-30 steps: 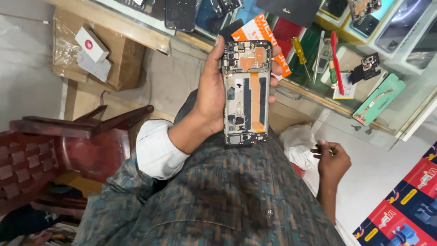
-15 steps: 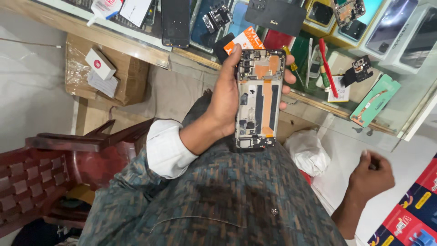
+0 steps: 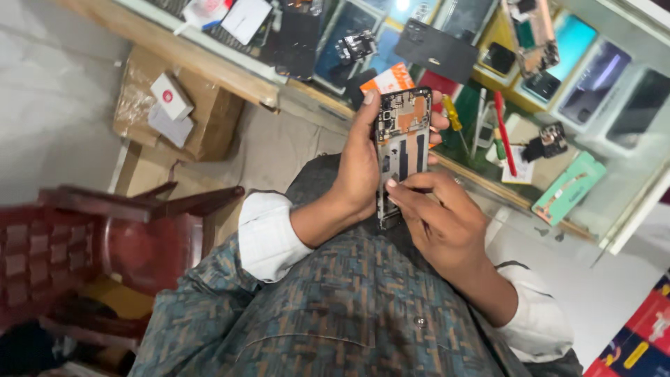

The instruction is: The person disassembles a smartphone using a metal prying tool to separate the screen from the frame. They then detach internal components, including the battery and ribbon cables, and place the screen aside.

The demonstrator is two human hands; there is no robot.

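My left hand (image 3: 354, 171) grips an opened phone (image 3: 403, 132) upright in front of my chest, its back cover off and its dark inner parts and orange strip showing. Fingertips of that hand curl around the phone's right edge. My right hand (image 3: 441, 225) rests against the lower half of the phone, thumb and forefinger pressed on its inner face near the bottom. Whether a small tool sits between those fingers I cannot tell. Both wrists show white cuffs under a patterned dark sleeve.
Beyond the phone lies a glass counter (image 3: 600, 202) with phone parts, a red-handled screwdriver (image 3: 504, 132), a yellow-handled tool (image 3: 452, 113) and a green packet (image 3: 569, 188). A dark red wooden chair (image 3: 91, 237) stands at my left. Cardboard boxes (image 3: 185, 115) sit under the counter.
My right hand rose from low at my right side and came onto the phone's lower part. The left hand kept hold of the phone, which shifted slightly right in view.
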